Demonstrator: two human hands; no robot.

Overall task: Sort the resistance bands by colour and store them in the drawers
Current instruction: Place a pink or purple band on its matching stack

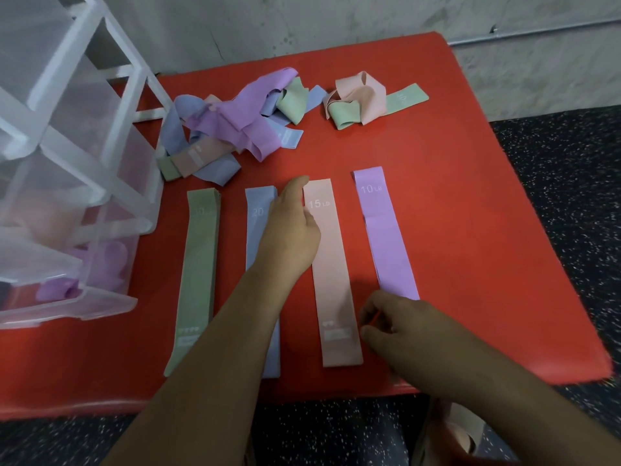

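On the red table (470, 230) in the head view, four bands lay flat side by side: green (196, 264), blue (257, 210), pink (332, 264) and purple (386, 230). Your left hand (292, 227) lay over the blue band, its fingers stretched and touching the pink band's upper left edge. Your right hand (393, 324) sat curled by the pink band's lower right edge; whether it pinched anything, you could not tell. Behind lay a tangled pile (235, 122) and a smaller pile (359, 102). The clear drawers (84, 163) stood at the left, the lowest open with purple bands (57, 289) inside.
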